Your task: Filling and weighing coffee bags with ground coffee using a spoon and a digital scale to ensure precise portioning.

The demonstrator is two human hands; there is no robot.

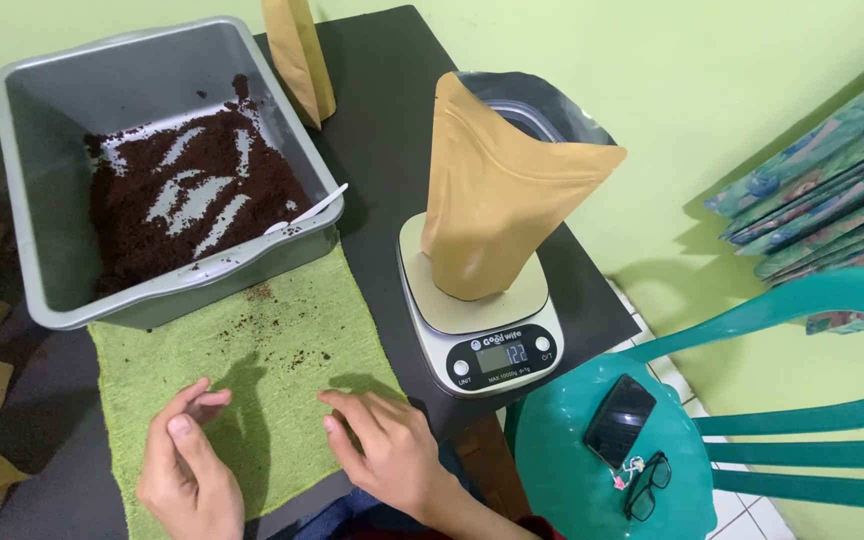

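Both hands rest on the green cloth point(252, 370) spread over the dark desk point(392, 130). The left hand point(187, 465) lies at the cloth's near left part, fingers loosely curled, gripping nothing. The right hand point(387, 450) sits at the cloth's near right edge, fingers spread flat, empty. Dark crumbs dot the cloth. Right of the cloth, a kitchen scale point(497, 345) carries an open tan stand-up pouch point(492, 190). At the cloth's far edge stands a grey tub point(22, 210) holding dark grounds point(187, 200), with a white spoon point(302, 215) leaning on its rim.
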